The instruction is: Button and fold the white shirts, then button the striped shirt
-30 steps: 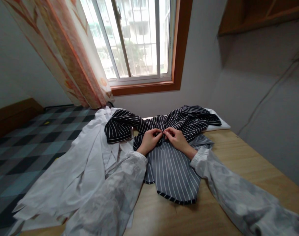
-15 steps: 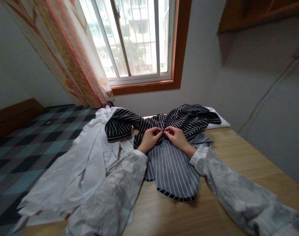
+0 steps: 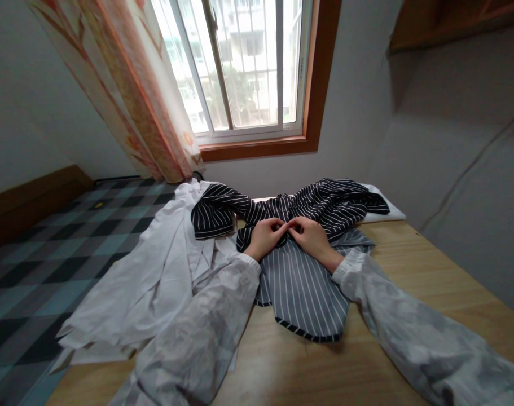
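Note:
A black shirt with white stripes (image 3: 310, 287) lies spread on the wooden table, its grey inner side showing toward me and its sleeves out to both sides. My left hand (image 3: 266, 237) pinches the shirt's front from the left, fingers closed. From the right, my right hand (image 3: 311, 237) pinches the same place, and the fingertips of both hands meet there. Whatever small part is between the fingertips is hidden. White garments (image 3: 150, 282) lie to the left of the shirt, partly under its left sleeve.
The wooden table (image 3: 413, 282) reaches to the right wall. On the left is a bed with a checked cover (image 3: 40, 270). A window (image 3: 244, 67) with a patterned curtain (image 3: 142, 84) is ahead. A folded white cloth (image 3: 386, 213) lies beyond the shirt's right sleeve.
The view has turned slightly left, so everything sits a little further right. Both hands stay pinched at the shirt's front, with the fingertips shifting slightly.

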Action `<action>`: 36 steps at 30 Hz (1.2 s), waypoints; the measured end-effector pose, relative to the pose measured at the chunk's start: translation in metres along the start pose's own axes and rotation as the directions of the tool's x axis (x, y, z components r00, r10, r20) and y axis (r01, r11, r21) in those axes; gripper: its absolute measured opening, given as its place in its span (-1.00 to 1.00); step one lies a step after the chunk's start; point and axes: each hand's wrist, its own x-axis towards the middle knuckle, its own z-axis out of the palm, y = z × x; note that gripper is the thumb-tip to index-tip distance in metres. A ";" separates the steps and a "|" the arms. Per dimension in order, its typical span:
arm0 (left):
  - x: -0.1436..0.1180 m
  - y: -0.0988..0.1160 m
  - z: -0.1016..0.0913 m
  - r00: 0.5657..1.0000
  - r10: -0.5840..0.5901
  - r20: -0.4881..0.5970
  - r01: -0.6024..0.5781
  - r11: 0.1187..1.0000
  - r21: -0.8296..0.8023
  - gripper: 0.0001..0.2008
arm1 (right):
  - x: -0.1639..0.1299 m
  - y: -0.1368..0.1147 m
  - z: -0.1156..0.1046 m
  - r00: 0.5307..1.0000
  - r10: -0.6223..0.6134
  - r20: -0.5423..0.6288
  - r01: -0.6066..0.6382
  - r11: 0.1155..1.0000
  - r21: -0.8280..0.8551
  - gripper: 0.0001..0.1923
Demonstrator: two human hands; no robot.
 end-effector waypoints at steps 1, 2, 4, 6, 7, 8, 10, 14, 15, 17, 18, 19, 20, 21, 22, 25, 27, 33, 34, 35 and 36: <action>0.000 0.001 0.000 1.000 -0.003 -0.001 0.003 1.000 0.018 -0.69 | 0.000 -0.001 0.000 1.000 0.003 0.004 -0.003 1.000 -0.004 -0.90; -0.001 0.002 0.000 1.000 -0.008 -0.003 0.008 0.999 0.036 -0.71 | -0.001 -0.001 0.000 1.000 0.007 0.009 -0.007 1.000 -0.006 -0.91; -0.002 0.005 -0.001 1.000 -0.026 -0.007 0.026 0.997 0.070 -0.75 | -0.001 -0.002 -0.001 1.000 0.013 0.016 -0.013 1.000 -0.008 -0.91; -0.003 0.008 -0.001 0.999 -0.045 -0.010 0.046 0.995 0.092 -0.80 | -0.001 -0.002 -0.002 1.000 0.010 0.021 -0.010 1.000 -0.008 -0.89; -0.003 0.009 -0.001 0.999 -0.051 -0.011 0.052 0.994 0.097 -0.81 | -0.002 -0.002 -0.002 1.000 0.008 0.023 -0.008 1.000 -0.009 -0.88; -0.003 0.009 -0.001 0.998 -0.055 -0.011 0.056 0.993 0.100 -0.82 | -0.002 -0.002 -0.002 1.000 0.008 0.026 -0.008 1.000 -0.010 -0.88; -0.004 0.010 -0.001 0.999 -0.053 -0.010 0.053 0.994 0.094 -0.82 | -0.001 -0.002 -0.003 0.999 0.012 0.031 -0.012 1.000 -0.009 -0.88; -0.003 0.007 0.000 1.000 -0.024 0.005 0.024 0.997 0.066 -0.81 | 0.000 0.001 -0.003 1.000 0.002 0.030 -0.002 1.000 0.024 -0.89; -0.003 0.006 0.000 1.000 -0.013 0.008 0.012 0.998 0.062 -0.81 | 0.000 0.002 -0.003 1.000 0.000 0.027 -0.001 0.999 0.034 -0.90; -0.003 0.004 0.001 1.000 0.004 0.011 -0.004 0.998 0.059 -0.79 | 0.000 0.003 -0.002 1.000 0.003 0.025 -0.005 0.998 0.058 -0.90; -0.003 0.003 0.001 1.000 0.006 0.012 -0.006 0.998 0.062 -0.78 | 0.000 0.004 -0.001 1.000 0.006 0.027 -0.008 0.997 0.071 -0.90; -0.003 0.002 0.001 1.000 0.002 0.014 -0.003 0.998 0.067 -0.77 | 0.001 0.004 -0.001 1.000 0.008 0.029 -0.011 0.997 0.082 -0.90; -0.003 0.002 0.001 1.000 -0.004 0.014 0.003 0.997 0.074 -0.77 | 0.001 0.005 -0.001 1.000 0.009 0.030 -0.012 0.996 0.092 -0.90; -0.003 0.001 0.001 1.000 -0.009 0.015 0.008 0.997 0.080 -0.76 | 0.001 0.005 0.000 1.000 0.007 0.030 -0.010 0.995 0.100 -0.90; -0.003 0.001 0.000 1.000 -0.011 0.015 0.010 0.996 0.085 -0.76 | 0.001 0.005 0.000 1.000 0.003 0.030 -0.007 0.994 0.107 -0.89; -0.004 0.002 -0.001 1.000 -0.008 0.011 0.007 0.996 0.092 -0.76 | 0.002 0.006 0.001 1.000 -0.005 0.026 0.001 0.991 0.134 -0.88; -0.005 0.003 -0.002 1.000 -0.010 0.006 0.010 0.995 0.096 -0.78 | 0.002 0.007 0.001 1.000 -0.002 0.024 -0.002 0.988 0.154 -0.88; -0.005 0.003 -0.001 1.000 -0.016 -0.007 0.017 0.996 0.091 -0.81 | 0.004 0.011 0.003 0.999 0.022 0.031 -0.028 0.978 0.207 -0.87; -0.004 0.002 -0.001 1.000 -0.014 -0.007 0.014 0.997 0.078 -0.82 | 0.004 0.011 0.003 0.999 0.026 0.032 -0.032 0.978 0.205 -0.87; -0.004 0.001 0.000 1.000 -0.011 -0.005 0.012 0.998 0.064 -0.82 | 0.004 0.011 0.003 0.999 0.028 0.034 -0.034 0.979 0.199 -0.87; -0.004 0.001 0.000 1.000 -0.009 -0.002 0.009 0.999 0.048 -0.82 | 0.003 0.011 0.003 0.999 0.028 0.036 -0.035 0.981 0.191 -0.88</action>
